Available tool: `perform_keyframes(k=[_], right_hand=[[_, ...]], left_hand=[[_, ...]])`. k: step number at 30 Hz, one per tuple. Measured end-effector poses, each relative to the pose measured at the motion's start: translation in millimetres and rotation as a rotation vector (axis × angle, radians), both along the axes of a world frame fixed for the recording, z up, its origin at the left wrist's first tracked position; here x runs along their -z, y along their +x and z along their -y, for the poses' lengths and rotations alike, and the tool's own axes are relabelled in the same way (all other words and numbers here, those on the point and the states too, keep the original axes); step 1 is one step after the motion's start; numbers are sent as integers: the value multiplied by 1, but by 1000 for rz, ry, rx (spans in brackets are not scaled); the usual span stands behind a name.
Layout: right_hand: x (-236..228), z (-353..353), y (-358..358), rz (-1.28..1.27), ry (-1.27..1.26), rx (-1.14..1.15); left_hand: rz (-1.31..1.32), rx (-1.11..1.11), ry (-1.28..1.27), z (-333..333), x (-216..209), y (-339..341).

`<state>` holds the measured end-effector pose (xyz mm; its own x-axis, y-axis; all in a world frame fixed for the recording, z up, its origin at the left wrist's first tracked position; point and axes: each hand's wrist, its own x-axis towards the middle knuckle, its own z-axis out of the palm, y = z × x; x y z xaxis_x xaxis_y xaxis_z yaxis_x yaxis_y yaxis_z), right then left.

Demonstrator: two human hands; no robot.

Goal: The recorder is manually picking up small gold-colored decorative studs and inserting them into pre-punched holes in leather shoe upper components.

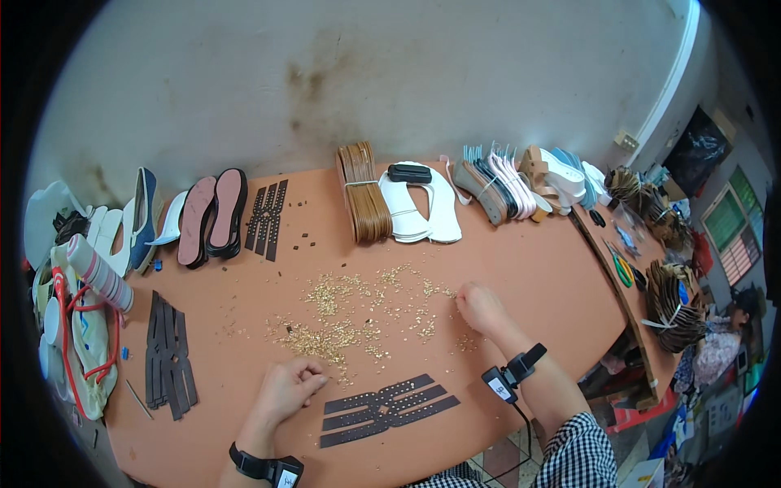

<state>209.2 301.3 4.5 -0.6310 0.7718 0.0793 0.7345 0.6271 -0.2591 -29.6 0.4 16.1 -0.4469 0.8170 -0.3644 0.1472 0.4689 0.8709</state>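
Many tiny gold studs [329,340] lie scattered over the middle of the table. My right hand [482,309] is at their right side, fingers pinched together at the tabletop; anything between the fingertips is too small to make out. At the near edge of the studs rests my left hand [291,389], its fingers curled in toward the thumb, with any held thing hidden. Just right of it lies a dark brown slotted strap piece [382,411] dotted with gold studs. A stack of similar dark strap pieces [168,358] lies at the left.
Another perforated dark piece [267,220] lies further back. Along the wall stand pink insoles [228,207], a brown strap bundle [362,203], white soles [443,211] and wedge heels [482,191]. A striped roll [98,272] is at far left; scissors [622,268] lie on the right-hand table.
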Motion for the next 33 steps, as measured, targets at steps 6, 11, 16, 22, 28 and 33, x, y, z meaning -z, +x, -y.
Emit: perform_keyframes(k=[6,11,16,22,28,33], right_hand=[[-28,22,-27,416,180,-212],[-22,21,-28,597,336,-254],[-16,27,-33,609,379,-223],[-8,1,-16,250,236,-141],[-35,125,-25,-98,-338,-124],[-18,195,-8,-191,-374,-422]], left_hand=[[-68,12,6,5,5,-2],[-173,89,12,4,4,-1],[-279,151,89,7,-3,2],[-305,178,114,3,-9,2],[-313,219,124,13,-8,-1],[-519,520,177,7,-2,-1]])
